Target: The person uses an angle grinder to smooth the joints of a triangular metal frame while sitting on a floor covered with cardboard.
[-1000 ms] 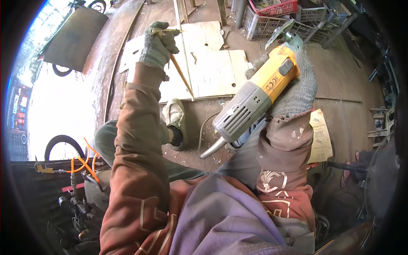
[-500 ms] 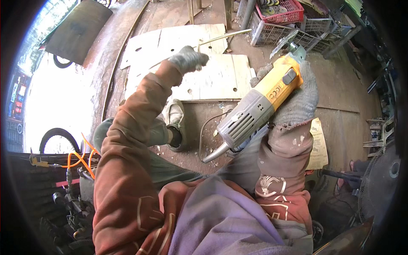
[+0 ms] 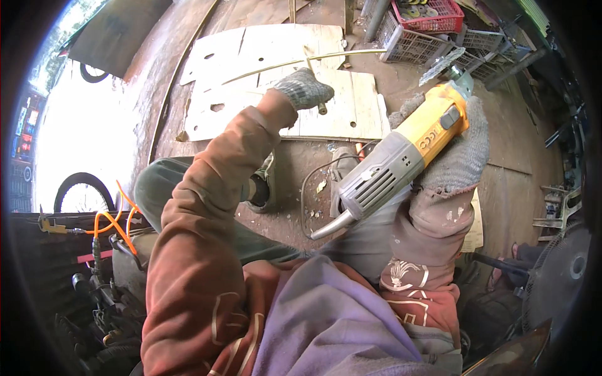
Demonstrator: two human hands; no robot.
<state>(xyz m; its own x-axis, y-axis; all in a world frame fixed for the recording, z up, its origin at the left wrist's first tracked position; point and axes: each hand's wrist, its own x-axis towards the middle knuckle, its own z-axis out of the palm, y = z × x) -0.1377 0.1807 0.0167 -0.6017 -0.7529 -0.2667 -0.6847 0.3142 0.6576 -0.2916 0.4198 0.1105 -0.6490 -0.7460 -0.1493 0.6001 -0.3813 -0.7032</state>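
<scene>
My right hand (image 3: 461, 147), in a grey knit glove, is wrapped round the yellow-and-grey angle grinder (image 3: 401, 153). Its head and worn disc (image 3: 442, 66) point away from me; whether the disc spins I cannot tell. A cord runs from the grinder's near end. My left hand (image 3: 305, 89), gloved too, is closed round a slim metal piece whose short end (image 3: 322, 109) sticks out below the fist. Just beyond that fist a long thin rod (image 3: 351, 54) crosses over the boards and seems joined to the held piece. Beneath lie pale wooden boards (image 3: 251, 116) with holes.
Grey plastic crates (image 3: 411, 47) and a red basket (image 3: 433, 22) of discs stand at the far right. A fan (image 3: 564, 266) is at the right edge. Orange hose (image 3: 113, 225) and a wheel (image 3: 84, 193) are on the left. My shoe (image 3: 263, 185) rests before the boards.
My left hand has moved a little right, carrying the metal piece and rod. The grinder in my right hand has shifted slightly right in view, and the whole view has shifted a little.
</scene>
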